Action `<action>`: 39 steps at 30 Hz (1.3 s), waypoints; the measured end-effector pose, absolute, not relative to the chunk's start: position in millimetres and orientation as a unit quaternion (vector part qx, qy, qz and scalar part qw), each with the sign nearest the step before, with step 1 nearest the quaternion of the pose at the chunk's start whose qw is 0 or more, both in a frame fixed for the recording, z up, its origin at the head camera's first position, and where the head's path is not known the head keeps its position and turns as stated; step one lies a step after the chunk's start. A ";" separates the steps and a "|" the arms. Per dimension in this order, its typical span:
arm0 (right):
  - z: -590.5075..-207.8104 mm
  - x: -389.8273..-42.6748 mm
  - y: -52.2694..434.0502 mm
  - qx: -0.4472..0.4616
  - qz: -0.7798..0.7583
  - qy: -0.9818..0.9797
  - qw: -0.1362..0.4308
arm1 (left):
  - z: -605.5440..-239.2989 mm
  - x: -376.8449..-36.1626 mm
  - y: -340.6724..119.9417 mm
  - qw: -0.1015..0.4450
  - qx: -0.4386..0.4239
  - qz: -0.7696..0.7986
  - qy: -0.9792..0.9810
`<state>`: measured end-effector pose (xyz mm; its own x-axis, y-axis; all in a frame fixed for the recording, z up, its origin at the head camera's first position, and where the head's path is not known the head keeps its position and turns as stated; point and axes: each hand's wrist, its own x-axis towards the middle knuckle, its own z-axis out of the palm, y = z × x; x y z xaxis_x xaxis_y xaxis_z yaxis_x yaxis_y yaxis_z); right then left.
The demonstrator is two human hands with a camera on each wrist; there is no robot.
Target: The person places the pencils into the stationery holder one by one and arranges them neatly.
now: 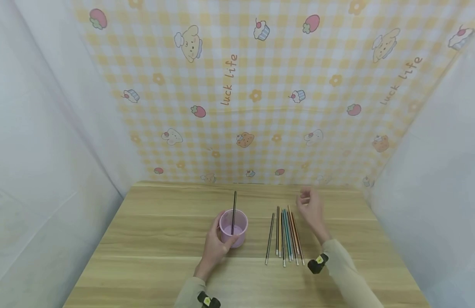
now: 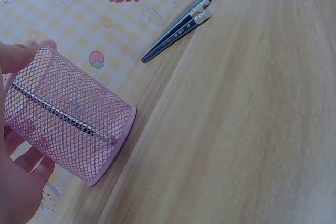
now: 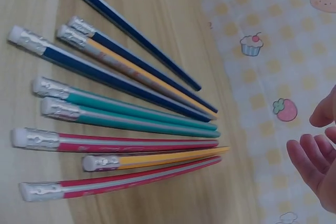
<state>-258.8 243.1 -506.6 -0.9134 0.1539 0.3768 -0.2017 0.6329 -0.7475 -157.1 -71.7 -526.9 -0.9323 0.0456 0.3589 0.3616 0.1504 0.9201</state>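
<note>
My left hand [image 1: 215, 248] grips the side of a pink mesh pencil cup [image 1: 240, 239], its thumb across the near side. One dark pencil [image 1: 234, 207] leans inside the cup; through the mesh [image 2: 94, 108] in the left wrist view its eraser end is at the bottom. To the right, several eraser-tipped pencils [image 3: 131, 107] in dark blue, green, red and yellow lie side by side, erasers toward me. A dark blue pencil [image 1: 269, 238] lies slightly apart at their left. Beyond the pencils' far right end, my right hand [image 1: 311, 209] hovers, fingers loosely bent, with nothing in it.
The wooden table [image 1: 152, 239] runs back to a yellow checked cloth [image 1: 283, 119] with cartoon prints. White panels stand to the left [image 1: 48, 149] and right [image 1: 433, 162]. Each sleeve carries a dark wrist camera [image 1: 316, 265].
</note>
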 end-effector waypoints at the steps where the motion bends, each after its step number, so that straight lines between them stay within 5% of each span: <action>1: -509.8 -258.2 243.8 0.015 0.428 -0.881 0.201 | -526.7 -156.9 -71.7 0.125 -0.136 -0.637 -0.748; 13: -532.0 -249.6 241.5 -0.023 0.439 -0.893 0.090 | -527.7 -157.5 -70.8 0.138 -0.137 -0.637 -0.746; 39: -559.4 -247.6 245.1 -0.053 0.367 -0.928 0.031 | -529.7 -158.5 -72.9 0.131 -0.137 -0.633 -0.750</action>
